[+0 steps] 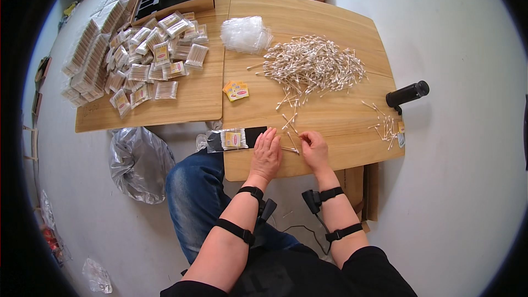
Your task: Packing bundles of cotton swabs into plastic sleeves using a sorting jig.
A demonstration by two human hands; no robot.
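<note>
My left hand point(266, 153) lies flat, fingers stretched out together, over the right end of a black flat strip point(254, 135) at the table's front edge. On that strip rests a clear plastic bag point(216, 142) with a row of cotton swabs and a yellow card point(233, 139) in it. Just to the right, my right hand point(315, 152) is closed, thumb and fingertips pinched at the end of a cotton swab point(293, 130). A few loose swabs point(289, 149) lie between my two hands. Part of the strip is hidden under my left hand.
A large heap of cotton swabs point(316, 66) covers the middle of the table. Behind lie clear empty bags point(246, 34); nearer are yellow cards point(236, 91). Filled packs point(159, 54) pile up at left. A black bottle point(407, 94) stands at the right edge near scattered swabs point(388, 130).
</note>
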